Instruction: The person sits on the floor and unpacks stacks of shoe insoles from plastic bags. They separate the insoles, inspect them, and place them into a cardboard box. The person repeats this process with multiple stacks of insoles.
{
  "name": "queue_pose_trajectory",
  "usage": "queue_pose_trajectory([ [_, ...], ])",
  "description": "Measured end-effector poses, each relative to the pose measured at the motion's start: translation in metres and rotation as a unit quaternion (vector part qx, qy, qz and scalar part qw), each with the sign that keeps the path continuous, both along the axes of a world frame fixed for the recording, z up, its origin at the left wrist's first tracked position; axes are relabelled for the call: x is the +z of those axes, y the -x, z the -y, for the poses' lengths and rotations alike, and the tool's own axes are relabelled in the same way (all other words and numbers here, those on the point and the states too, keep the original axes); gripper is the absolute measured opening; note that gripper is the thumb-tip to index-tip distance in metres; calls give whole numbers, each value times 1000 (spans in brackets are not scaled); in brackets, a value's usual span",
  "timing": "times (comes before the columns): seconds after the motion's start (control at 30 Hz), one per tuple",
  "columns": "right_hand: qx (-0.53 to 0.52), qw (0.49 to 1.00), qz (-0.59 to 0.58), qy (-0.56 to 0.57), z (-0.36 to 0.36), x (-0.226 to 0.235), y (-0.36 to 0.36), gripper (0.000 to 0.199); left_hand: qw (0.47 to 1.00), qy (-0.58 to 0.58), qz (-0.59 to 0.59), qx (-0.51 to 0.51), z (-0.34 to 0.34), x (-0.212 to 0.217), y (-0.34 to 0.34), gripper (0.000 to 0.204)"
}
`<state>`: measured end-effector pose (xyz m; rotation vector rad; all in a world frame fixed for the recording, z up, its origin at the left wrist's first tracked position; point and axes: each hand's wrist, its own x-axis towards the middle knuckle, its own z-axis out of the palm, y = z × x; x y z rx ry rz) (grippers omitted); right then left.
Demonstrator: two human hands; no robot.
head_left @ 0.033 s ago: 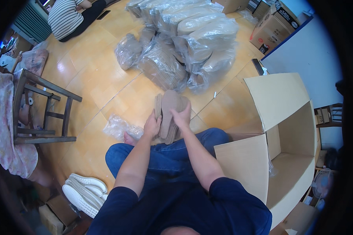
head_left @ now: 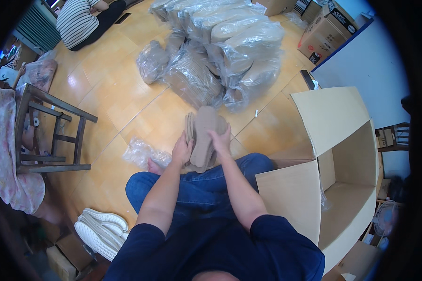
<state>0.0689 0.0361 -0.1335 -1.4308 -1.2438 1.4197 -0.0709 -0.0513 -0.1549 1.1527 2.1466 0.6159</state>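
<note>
A stack of tan cardboard insoles (head_left: 202, 136) stands on edge above the knees of a seated person in jeans, gripped from both sides. The left hand (head_left: 182, 151) clasps the stack's left edge, fingers wrapped round it; the right hand (head_left: 220, 139) presses flat on the top insole. How many insoles are in the stack cannot be counted, though several thin edges show at its left.

By the look of it, the insoles are being squared into a neat bundle. The next move probably calls for a firm two-handed hold so none slide out, then a swing toward 3 o'clock, where one large open cardboard box (head_left: 333, 178) lies on its side, seemingly almost empty.

At 12 o'clock, a heap of clear plastic bags (head_left: 220, 51) filled with more insoles covers the wooden floor (head_left: 103, 103); the bags overlap too much to count. One loose empty bag (head_left: 143, 152) lies at 9 o'clock, just beside the knee. Farther left stands one wooden chair (head_left: 51, 131). At 7 o'clock lies a pair of white shoes (head_left: 98, 232). A second person in a striped shirt (head_left: 82, 21) sits at 11 o'clock.
</note>
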Motion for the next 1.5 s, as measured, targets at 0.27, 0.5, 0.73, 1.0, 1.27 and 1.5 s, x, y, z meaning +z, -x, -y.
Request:
queue_pose_trajectory([
  [0.27, -118, 860, -448, 216, -41, -20, -37, 54, 997, -9, -73, -22, -10, 5, -13, 63],
  [0.5, -200, 915, -317, 149, -34, -56, -35, 49, 965, -149, -200, -77, -13, 3, -15, 67],
  [0.73, -122, 883, -358, 277, -33, -40, -31, 56, 970, -121, -195, -83, -7, 0, -8, 56],
  [1.0, 36, 881, -342, 326, -21, -16, -24, 63, 958, -48, -231, -161, -7, -3, -15, 69],
  [1.27, -59, 889, -355, 283, -16, -22, -19, 64, 923, -10, -340, -182, -2, -36, -31, 61],
  [1.5, 15, 859, -376, 347, -19, -26, -18, 66, 945, -11, -279, -172, 0, -34, -21, 68],
])
